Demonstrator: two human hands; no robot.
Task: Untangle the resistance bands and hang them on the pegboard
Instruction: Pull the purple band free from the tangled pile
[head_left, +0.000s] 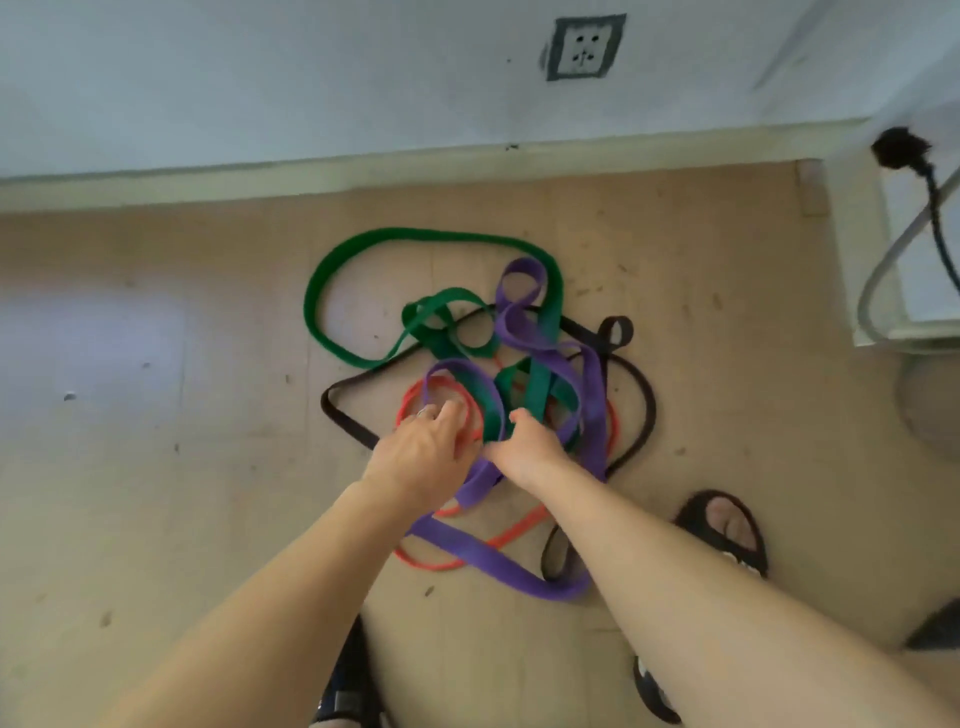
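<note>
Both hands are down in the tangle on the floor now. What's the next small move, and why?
Probably lift the red band a little with the left hand and see which strands ride up with it. It is the thinnest band, and it runs under the purple band and the green band in the middle. The right hand sits among purple and green strands and could keep them down.

Evenly and softly lit, daylight-like, with a pale washed-out glare patch on the floor (119, 343) well to the left of the left hand (423, 457). Only faint shadows under the bands (467, 364) just beyond both hands, none hard-edged. Slightly soft throughout, with light motion blur on the left hand's fingers (452, 413) and the right hand (524, 447); strongly bowed by the wide lens, skirting (363, 174) curving far above the hands, corners smeared.
</note>
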